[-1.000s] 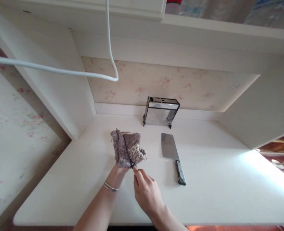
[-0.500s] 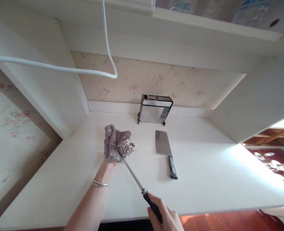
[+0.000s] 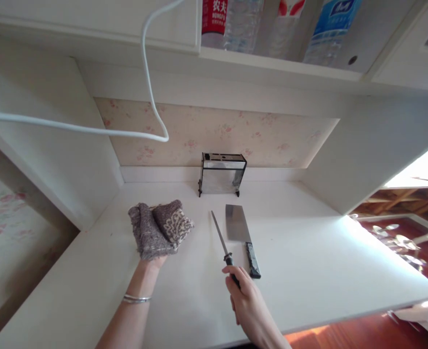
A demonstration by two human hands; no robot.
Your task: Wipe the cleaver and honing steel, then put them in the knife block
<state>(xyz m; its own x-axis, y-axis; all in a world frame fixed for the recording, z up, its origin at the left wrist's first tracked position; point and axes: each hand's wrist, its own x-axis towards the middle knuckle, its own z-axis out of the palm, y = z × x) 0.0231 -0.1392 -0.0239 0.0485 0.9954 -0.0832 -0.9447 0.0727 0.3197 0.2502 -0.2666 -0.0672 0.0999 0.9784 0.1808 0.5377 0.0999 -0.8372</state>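
Grips the black handle of a thin metal rod point(image 3: 220, 235) with the right hand point(image 3: 246, 293) – closed firmly around it with curled fingers – and points the bare shaft forward and slightly left of those fingers, over the white bench point(image 3: 301, 252). Supports a thick, folded grey-brown cloth point(image 3: 154, 232) on the left hand point(image 3: 155, 262), well to the left of the right fingers, with a pale patterned patch on the near side to the rod. Cannot tell how the left fingers stand, hidden under the cloth. Wears a silver bracelet point(image 3: 137, 298) behind the left fingers. Can see a cleaver point(image 3: 237, 224) flat on the bench – just right of the right fingers by the dark handle, stretching forward past them by the blade. Farther ahead of both sets of fingers, can see a slim metal-sided box point(image 3: 221, 179) upright near the wallpapered wall point(image 3: 206, 128).
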